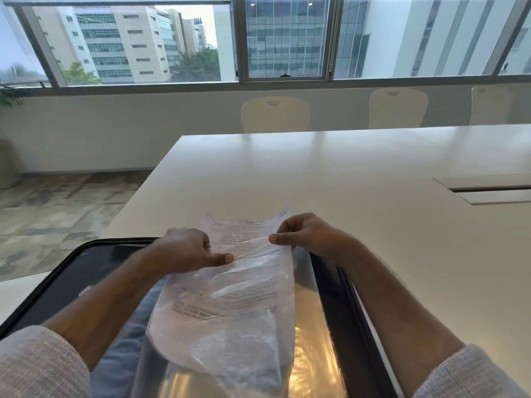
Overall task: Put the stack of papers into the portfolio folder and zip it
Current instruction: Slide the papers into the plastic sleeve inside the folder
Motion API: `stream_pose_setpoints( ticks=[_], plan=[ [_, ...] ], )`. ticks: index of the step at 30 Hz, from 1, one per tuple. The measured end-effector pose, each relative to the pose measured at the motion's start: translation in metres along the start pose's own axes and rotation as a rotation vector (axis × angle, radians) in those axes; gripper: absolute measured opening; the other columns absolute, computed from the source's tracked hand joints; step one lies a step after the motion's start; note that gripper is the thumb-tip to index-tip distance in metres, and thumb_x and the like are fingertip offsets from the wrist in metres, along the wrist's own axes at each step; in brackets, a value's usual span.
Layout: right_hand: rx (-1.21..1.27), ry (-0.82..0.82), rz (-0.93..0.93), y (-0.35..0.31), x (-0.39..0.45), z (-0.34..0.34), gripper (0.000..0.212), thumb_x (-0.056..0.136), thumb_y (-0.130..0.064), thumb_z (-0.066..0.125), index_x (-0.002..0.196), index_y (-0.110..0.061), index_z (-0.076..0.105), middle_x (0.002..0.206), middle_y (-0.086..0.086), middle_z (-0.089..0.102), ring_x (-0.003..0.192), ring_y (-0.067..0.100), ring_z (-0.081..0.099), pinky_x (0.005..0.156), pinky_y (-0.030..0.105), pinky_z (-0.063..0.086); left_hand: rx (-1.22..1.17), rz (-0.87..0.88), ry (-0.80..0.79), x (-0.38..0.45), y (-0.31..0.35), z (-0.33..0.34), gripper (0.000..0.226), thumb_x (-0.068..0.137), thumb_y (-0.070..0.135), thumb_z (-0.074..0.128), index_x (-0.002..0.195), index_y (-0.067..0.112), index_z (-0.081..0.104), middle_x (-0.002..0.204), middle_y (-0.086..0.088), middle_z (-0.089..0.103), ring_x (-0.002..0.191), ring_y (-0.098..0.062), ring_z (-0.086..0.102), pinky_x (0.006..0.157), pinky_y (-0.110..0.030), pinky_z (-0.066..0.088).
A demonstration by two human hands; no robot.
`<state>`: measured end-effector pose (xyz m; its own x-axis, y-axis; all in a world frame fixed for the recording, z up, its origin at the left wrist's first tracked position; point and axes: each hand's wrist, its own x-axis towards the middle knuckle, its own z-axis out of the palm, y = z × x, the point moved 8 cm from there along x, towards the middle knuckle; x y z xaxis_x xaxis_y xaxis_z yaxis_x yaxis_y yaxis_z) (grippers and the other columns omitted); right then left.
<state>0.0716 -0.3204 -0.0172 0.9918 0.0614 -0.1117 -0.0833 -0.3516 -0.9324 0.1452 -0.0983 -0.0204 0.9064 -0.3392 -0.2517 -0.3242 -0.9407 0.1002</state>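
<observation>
A black zip-edged portfolio folder (74, 271) lies open at the near edge of the white table (344, 179). Clear plastic sleeves gleam inside it. A stack of printed papers (241, 228) sits partly inside one clear sleeve (230, 305), its top edge sticking out toward the far side. My left hand (186, 251) grips the sleeve's left edge, thumb pointing right across the plastic. My right hand (304, 234) pinches the sleeve's upper right corner together with the paper's edge. Both forearms cover parts of the folder.
Three pale chairs (274, 114) stand behind the table's far edge. A recessed cable hatch (488, 188) sits in the tabletop at the right. The table's left edge drops to patterned carpet (57, 202), and windows run along the back wall.
</observation>
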Motion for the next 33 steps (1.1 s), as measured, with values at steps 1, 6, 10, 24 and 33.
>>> stream_pose_setpoints(
  ticks=[1,6,10,24,33],
  plan=[
    [-0.023,0.006,0.021,0.004,0.0,-0.001,0.037,0.079,-0.028,0.08,0.088,0.006,0.068,0.089,0.019,0.067,0.082,0.025,0.06,0.086,0.043,0.052,0.053,-0.01,0.072,-0.001,-0.001,0.004,0.081,0.051,0.1,0.034,0.082,0.028,0.056,0.091,0.006,0.056,0.089,-0.015,0.051,0.073,-0.033,0.045],
    [-0.048,0.063,0.06,0.013,0.001,-0.006,0.025,0.081,-0.019,0.078,0.089,0.003,0.07,0.104,0.027,0.07,0.09,0.035,0.068,0.092,0.056,0.052,-0.026,-0.014,0.385,-0.016,-0.001,0.027,0.058,0.075,0.088,0.026,0.091,0.036,0.047,0.106,0.003,0.042,0.108,-0.021,0.041,0.093,-0.047,0.034],
    [-0.028,0.12,0.021,0.014,0.003,-0.009,0.012,0.082,-0.011,0.077,0.089,-0.003,0.07,0.104,0.027,0.069,0.088,0.031,0.067,0.092,0.054,0.054,-0.262,0.036,0.495,-0.017,-0.006,0.02,0.028,0.087,0.063,0.052,0.092,0.036,0.051,0.114,0.004,0.045,0.115,-0.023,0.044,0.097,-0.049,0.032],
    [0.15,0.214,0.009,0.021,0.004,-0.015,0.016,0.089,-0.005,0.068,0.1,-0.01,0.057,0.093,0.02,0.068,0.078,0.031,0.069,0.078,0.05,0.059,-1.076,-0.142,0.424,0.017,-0.02,0.0,0.028,0.094,0.021,0.063,0.122,0.016,0.066,0.088,0.0,0.074,0.068,-0.015,0.072,0.05,-0.025,0.054],
    [0.148,0.215,0.014,0.026,0.007,-0.017,0.014,0.089,-0.006,0.069,0.097,-0.009,0.058,0.075,0.005,0.069,0.062,0.016,0.068,0.056,0.027,0.056,-0.814,-0.159,0.47,0.013,-0.021,-0.007,0.021,0.087,0.025,0.055,0.071,0.015,0.063,0.07,0.001,0.07,0.061,-0.021,0.066,0.049,-0.027,0.043]
  ],
)
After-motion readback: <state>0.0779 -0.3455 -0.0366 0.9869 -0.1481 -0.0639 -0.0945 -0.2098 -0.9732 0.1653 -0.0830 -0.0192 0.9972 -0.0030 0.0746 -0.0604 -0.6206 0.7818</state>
